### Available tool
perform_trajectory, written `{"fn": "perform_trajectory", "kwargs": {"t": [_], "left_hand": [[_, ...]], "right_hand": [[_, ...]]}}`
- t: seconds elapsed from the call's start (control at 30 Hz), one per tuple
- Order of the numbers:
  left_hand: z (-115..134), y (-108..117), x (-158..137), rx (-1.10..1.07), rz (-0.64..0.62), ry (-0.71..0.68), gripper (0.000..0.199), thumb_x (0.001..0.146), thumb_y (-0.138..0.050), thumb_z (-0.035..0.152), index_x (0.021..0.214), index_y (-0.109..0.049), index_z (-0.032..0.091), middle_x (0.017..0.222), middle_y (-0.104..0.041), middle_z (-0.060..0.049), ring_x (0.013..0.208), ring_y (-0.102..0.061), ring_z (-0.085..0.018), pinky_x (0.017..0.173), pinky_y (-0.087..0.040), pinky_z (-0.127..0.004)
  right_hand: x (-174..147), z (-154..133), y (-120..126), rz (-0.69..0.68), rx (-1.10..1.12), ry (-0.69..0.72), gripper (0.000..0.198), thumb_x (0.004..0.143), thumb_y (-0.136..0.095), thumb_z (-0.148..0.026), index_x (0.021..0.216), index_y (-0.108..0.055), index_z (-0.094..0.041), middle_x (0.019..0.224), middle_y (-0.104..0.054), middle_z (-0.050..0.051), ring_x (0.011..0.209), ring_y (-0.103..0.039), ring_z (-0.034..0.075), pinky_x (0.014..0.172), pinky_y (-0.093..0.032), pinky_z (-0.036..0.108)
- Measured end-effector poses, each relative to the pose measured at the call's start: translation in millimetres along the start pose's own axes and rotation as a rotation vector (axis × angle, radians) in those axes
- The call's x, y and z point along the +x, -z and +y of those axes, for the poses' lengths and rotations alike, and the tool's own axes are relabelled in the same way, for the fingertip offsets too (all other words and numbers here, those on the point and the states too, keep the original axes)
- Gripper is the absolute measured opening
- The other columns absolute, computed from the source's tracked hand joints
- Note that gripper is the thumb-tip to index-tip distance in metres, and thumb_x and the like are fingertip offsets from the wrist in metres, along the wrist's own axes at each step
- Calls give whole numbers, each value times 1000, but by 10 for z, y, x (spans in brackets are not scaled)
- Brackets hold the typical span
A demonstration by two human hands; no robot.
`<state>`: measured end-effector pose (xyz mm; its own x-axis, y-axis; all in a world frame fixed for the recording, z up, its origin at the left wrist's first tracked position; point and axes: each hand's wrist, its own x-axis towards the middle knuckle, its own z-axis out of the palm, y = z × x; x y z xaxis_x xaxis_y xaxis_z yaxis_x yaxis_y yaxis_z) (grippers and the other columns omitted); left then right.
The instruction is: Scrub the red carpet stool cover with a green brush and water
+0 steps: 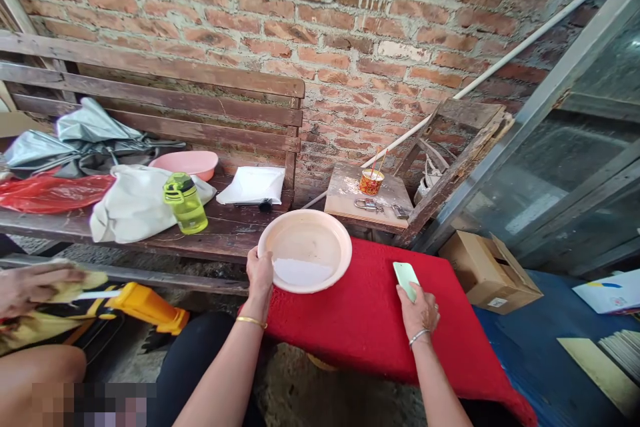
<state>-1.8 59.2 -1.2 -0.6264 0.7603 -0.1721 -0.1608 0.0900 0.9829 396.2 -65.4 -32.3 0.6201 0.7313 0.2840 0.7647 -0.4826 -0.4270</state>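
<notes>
A pale pink plastic basin (267,227) with clear water in it stands at the left end of a red-covered table (345,333). My left hand (260,275) is closed on its left rim, thumb towards the inside. Farther right, over the same red cloth, my right hand (419,312) grips a light green, flat phone (406,279) by its lower part. The fingers cover part of the phone.
Behind, a wooden bench (230,233) carries a green water bottle (187,207), a white bag (133,203) and a pink bowl (193,164). Padlocks (369,205) and an incense tin (371,181) sit on a small stand. Another person's hand (37,287) is near a yellow toy digger (145,307). A cardboard box (485,273) stands right.
</notes>
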Motion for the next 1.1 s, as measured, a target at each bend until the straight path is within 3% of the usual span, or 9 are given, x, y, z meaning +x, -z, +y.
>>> {"fn": "perform_trajectory", "kwargs": {"t": [0.23,0.43,0.5,0.73,0.8,0.97,1.03,1.1], "left_hand": [[26,2,-7,0,4,-5,28,64,-60,20,92,-61,17,78,-59,2,71,-55,-15,77,-50,-35],[31,-12,-33,-46,-11,-2,31,65,-58,19,96,-60,17,80,-59,1,74,-56,-15,77,-50,-34],[36,-14,-39,-45,-12,3,31,65,-57,19,96,-60,16,79,-59,1,74,-57,-15,78,-50,-35],[65,-14,-41,-53,4,8,30,63,-60,17,93,-61,17,80,-59,1,78,-58,-17,81,-49,-36],[64,-11,-41,-47,3,3,29,63,-60,18,92,-61,17,80,-58,1,79,-58,-17,82,-49,-36],[55,-11,-46,-32,-6,-2,28,65,-58,18,92,-60,17,80,-59,1,77,-58,-17,81,-50,-36],[51,-13,-49,-29,-1,-7,28,65,-59,18,93,-61,17,81,-59,1,78,-58,-17,81,-50,-36],[45,-15,-49,-29,0,-13,29,65,-59,17,94,-61,18,81,-60,1,78,-58,-17,82,-49,-35]], "right_hand": [[-42,-108,-38,-108,29,251,44,78,-59,-62,106,-73,-32,99,-65,6,98,-58,26,84,-39,36],[-10,32,-52,59,-73,-61,63,86,-41,-67,121,-66,-21,104,-61,19,93,-56,35,76,-41,49],[6,55,-54,65,-69,-68,65,86,-38,-68,121,-66,-21,103,-61,19,92,-56,35,75,-42,49],[-36,-58,-83,-104,41,304,45,72,-62,-66,101,-74,-34,97,-66,4,96,-60,23,84,-42,34],[-39,-33,-91,-57,24,249,46,75,-58,-66,103,-73,-33,99,-65,6,96,-59,26,84,-42,39],[17,131,-97,142,-41,-65,62,85,-38,-70,117,-67,-26,99,-62,18,89,-57,34,74,-42,51],[37,150,-89,143,-37,-65,65,84,-37,-73,118,-66,-25,98,-62,18,88,-57,34,73,-43,51],[37,118,-73,98,-12,28,67,84,-36,-73,116,-67,-23,98,-63,17,90,-58,32,75,-44,48]]}}
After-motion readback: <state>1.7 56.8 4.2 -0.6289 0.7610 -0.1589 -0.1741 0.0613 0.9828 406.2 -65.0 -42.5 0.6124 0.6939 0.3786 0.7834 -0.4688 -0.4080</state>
